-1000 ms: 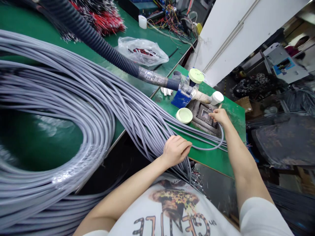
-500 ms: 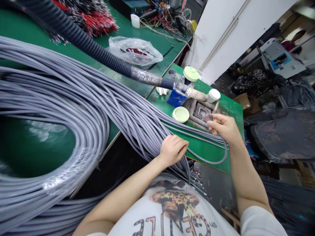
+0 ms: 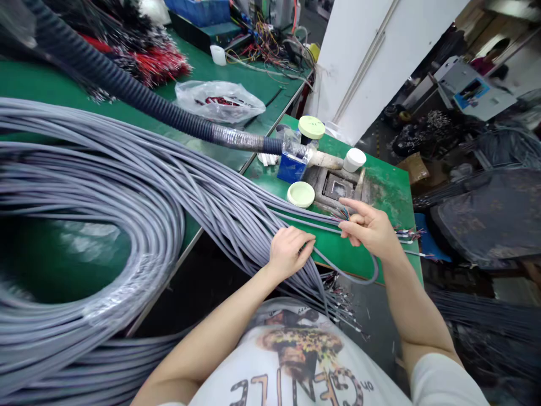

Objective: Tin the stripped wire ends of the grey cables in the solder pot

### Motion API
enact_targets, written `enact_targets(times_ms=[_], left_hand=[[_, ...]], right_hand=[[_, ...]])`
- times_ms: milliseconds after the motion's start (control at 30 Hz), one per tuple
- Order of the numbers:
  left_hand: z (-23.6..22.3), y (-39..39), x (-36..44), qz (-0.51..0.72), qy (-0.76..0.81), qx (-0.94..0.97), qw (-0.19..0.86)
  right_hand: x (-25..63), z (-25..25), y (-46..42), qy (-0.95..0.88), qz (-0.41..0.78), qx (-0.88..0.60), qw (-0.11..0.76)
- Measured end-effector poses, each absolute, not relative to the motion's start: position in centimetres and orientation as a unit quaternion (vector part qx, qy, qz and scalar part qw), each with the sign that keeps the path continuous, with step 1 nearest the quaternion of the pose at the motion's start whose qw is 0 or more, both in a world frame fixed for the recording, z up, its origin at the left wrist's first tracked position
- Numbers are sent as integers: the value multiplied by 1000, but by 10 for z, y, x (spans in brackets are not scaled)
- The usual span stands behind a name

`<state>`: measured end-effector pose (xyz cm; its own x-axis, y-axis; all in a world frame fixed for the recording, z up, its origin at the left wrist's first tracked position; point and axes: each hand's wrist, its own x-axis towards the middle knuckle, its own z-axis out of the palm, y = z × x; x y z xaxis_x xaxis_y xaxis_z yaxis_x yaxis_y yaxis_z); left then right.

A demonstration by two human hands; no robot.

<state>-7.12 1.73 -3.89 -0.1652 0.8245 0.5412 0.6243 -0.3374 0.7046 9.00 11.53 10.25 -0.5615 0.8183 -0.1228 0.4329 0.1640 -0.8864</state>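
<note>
My left hand (image 3: 289, 251) lies on a thick bundle of grey cables (image 3: 228, 217), its fingers curled round one grey cable (image 3: 344, 274) at the bundle's near side. From there this cable loops right and turns back up to my right hand (image 3: 366, 228). My right thumb and fingers pinch its end, where thin coloured wires (image 3: 345, 214) stick out to the left; the index finger reaches forward. Just beyond that hand sits a grimy square pot (image 3: 338, 187) with a shiny surface, which looks like a solder pot. Part of the cable end is hidden by my right palm.
A ribbed black hose (image 3: 169, 104) runs across to a nozzle beside a blue box (image 3: 291, 167). Near the pot stand a pale green lid (image 3: 301, 194), a green-topped jar (image 3: 311, 127) and a white cup (image 3: 354, 160). A plastic bag (image 3: 220, 101) lies farther back.
My right hand has drawn the wire ends back from the pot, left and toward me, above the other cables. My left hand keeps its place on the bundle. The view has shifted slightly.
</note>
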Motion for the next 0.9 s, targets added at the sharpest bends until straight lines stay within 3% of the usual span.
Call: enact_targets(times_ms=[67,167,267,367,633,900], left_hand=[[-31,17,-70,546,564,599,155],[-13,18,-62,636,517,467,330],[5,22,-48,680,392,312,536],[18,27,-34,677,292,211,641],[34,29,-26,696,239,101,669],[27,27,-27,710,279,135,633]], right_hand=[[91,103,111,-726,509,-418,195],[92,101,102,-725,519,-411,191],[91,98,93,-746,493,-407,187],[90,96,85,-774,449,-407,182],[89,98,74,-798,412,-409,162],[93,97,76,-740,485,-405,230]])
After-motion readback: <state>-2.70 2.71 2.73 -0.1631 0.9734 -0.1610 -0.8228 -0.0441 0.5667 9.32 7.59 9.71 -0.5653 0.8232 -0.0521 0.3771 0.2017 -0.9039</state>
